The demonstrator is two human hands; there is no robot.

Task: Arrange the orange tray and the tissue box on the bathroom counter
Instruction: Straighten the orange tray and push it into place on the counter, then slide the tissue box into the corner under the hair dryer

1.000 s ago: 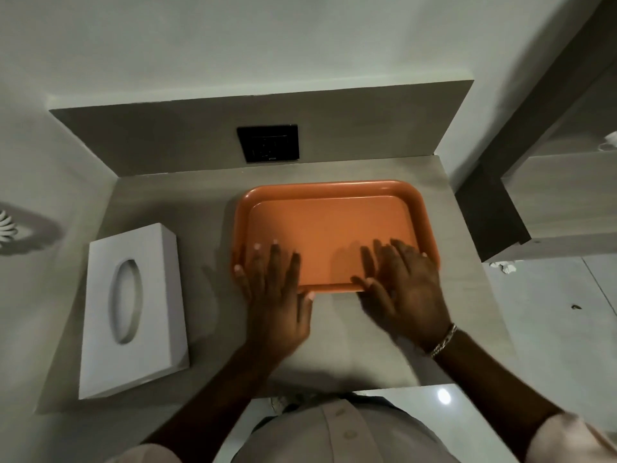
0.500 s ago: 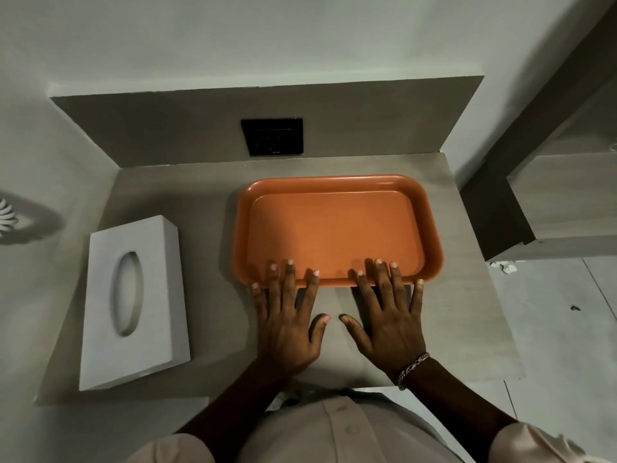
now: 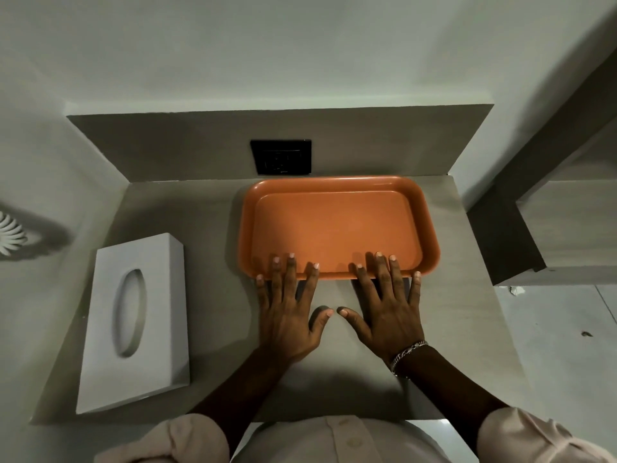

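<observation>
An empty orange tray (image 3: 337, 225) lies flat at the back right of the grey counter (image 3: 213, 228), its far rim close to the backsplash. My left hand (image 3: 288, 312) and my right hand (image 3: 387, 312) rest palm down on the counter, fingers spread, with the fingertips over the tray's near rim. Neither hand grips anything. A white tissue box (image 3: 137, 322) with an oval slot in its top lies at the counter's left, lengthwise front to back, apart from the tray and from my hands.
A black socket plate (image 3: 281, 157) is set in the backsplash just behind the tray. Walls close the counter on the left and back. A darker ledge (image 3: 507, 235) stands to the right, with tiled floor (image 3: 561, 345) below it.
The tray has slid away from me toward the backsplash. Both hands drew back from inside the tray to its near rim and now lie flat and still.
</observation>
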